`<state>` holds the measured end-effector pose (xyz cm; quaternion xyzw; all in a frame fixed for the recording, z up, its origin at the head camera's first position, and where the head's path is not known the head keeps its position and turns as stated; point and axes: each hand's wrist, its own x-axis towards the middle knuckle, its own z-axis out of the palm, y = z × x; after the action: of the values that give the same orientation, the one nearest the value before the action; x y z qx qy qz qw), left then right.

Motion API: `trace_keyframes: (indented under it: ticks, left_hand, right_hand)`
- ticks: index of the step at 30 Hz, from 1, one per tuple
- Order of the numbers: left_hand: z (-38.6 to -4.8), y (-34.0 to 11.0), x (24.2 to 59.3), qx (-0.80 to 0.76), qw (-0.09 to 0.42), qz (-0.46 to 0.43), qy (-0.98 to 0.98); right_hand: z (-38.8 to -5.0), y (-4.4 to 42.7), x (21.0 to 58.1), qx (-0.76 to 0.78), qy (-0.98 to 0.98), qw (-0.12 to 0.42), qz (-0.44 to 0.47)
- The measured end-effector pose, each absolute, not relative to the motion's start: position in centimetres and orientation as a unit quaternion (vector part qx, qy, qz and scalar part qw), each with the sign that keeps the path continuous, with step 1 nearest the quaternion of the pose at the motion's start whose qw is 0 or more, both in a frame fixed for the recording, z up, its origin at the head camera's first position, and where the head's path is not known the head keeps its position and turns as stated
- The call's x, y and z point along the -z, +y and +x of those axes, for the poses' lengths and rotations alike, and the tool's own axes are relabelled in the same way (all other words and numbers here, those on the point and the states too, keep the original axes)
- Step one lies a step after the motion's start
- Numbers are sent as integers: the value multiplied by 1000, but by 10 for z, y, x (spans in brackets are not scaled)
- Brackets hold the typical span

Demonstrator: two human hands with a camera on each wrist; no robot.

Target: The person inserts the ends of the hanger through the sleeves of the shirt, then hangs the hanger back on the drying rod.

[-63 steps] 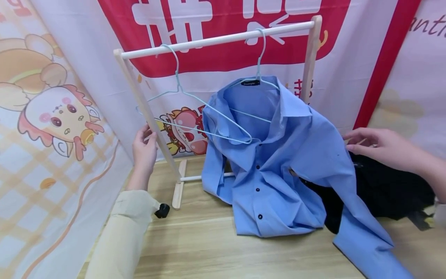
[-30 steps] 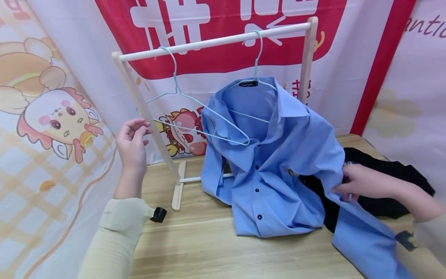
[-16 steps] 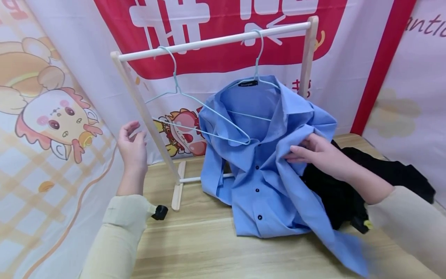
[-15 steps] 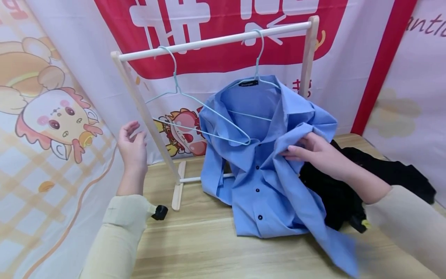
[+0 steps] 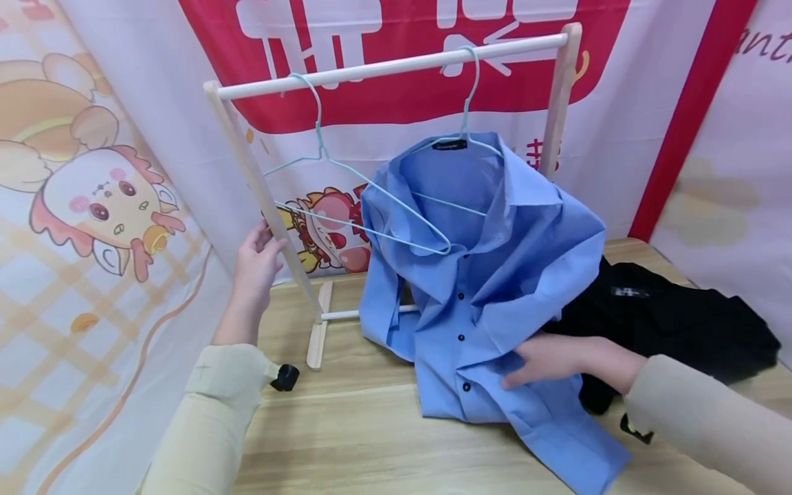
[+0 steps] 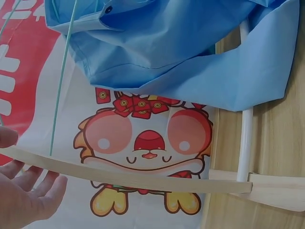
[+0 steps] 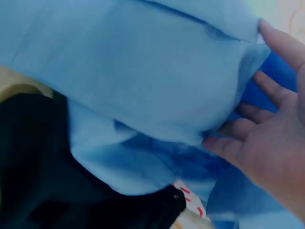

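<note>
In the head view, a blue shirt [image 5: 479, 275] hangs by its collar from a pale green hanger [image 5: 466, 117] on the white rod [image 5: 396, 67] of a small rack, dark buttons [image 5: 467, 387] running down its front. A second, bare hanger [image 5: 321, 148] overlaps the shirt's shoulder, and a black garment [image 5: 674, 309] lies crumpled on the wooden table [image 5: 346, 440]. The person's left hand [image 5: 255, 265] is at the rack's left post [image 5: 249, 165]; the right hand [image 5: 553, 357] reaches into the folds beside a drooping sleeve [image 5: 578, 440]. Hanging the shirt looks done; arranging its creased sleeve and body appears under way and unfinished, while the black garment is on no hanger.

In the left wrist view, the left hand lightly holds the post, thumb on one side and curled fingers on the other.

In the right wrist view, the right hand's thumb and fingers stand well apart, touching blue cloth at its edge without a visible pinch; blur makes it hard to say which fold.
</note>
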<state>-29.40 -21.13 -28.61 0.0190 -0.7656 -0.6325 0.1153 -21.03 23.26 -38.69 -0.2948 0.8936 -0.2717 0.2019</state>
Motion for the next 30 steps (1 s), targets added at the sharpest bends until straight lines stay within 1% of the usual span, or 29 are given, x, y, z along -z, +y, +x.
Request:
trace_keyframes:
  ticks: [5, 7, 10, 13, 17, 20, 22, 26, 28, 30]
  left_hand:
    - [-292, -211, 285, 634, 119, 20, -764]
    - [-290, -211, 286, 633, 121, 21, -764]
    - [-287, -209, 284, 639, 144, 23, -755]
    - [-281, -205, 280, 657, 193, 25, -728]
    - [-271, -192, 271, 692, 296, 5, -658]
    - [-261, -178, 264, 701, 363, -43, -612]
    - [-253, -167, 259, 697, 389, -85, -596]
    - [-235, -145, 250, 682, 430, -185, -562]
    - [-227, -134, 247, 672, 440, -239, -546]
    - [-221, -123, 246, 659, 437, -292, -538]
  right_hand:
    - [-205, 228, 404, 187, 915, 205, -294]
    - [-204, 230, 407, 177, 916, 208, -295]
    - [-204, 236, 404, 193, 909, 213, -303]
    - [-206, 245, 394, 218, 901, 204, -313]
    - [-208, 261, 380, 240, 899, 190, -314]
    - [-206, 273, 372, 251, 901, 174, -308]
    - [-206, 282, 367, 255, 903, 160, -308]
    - [-205, 300, 359, 261, 906, 139, -303]
    - [-204, 309, 356, 263, 910, 132, -291]
    - [-201, 318, 352, 259, 918, 115, -278]
